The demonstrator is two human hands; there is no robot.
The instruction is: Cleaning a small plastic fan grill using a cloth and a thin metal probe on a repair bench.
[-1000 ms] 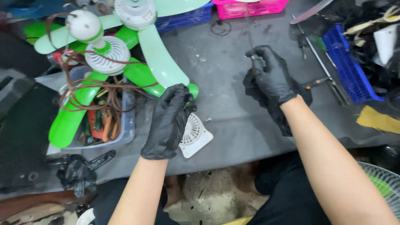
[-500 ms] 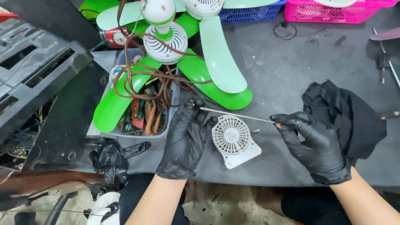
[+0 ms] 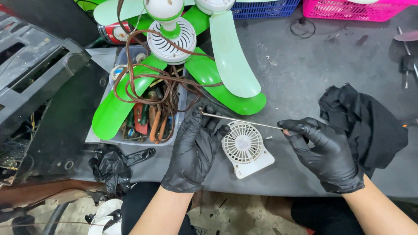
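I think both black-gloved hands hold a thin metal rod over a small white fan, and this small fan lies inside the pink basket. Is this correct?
Not quite. The small white fan is not in the pink basket; it lies on the dark table, as the head view shows. The rest is right: the left hand and the right hand, both in black gloves, hold the thin metal rod over it.

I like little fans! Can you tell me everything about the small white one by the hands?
The small white fan is a squarish plastic box with a round slatted grille on top. It lies flat on the dark grey table, turned a bit crooked, near the front edge. The left hand in a black glove touches its left side. A thin metal rod passes just above it.
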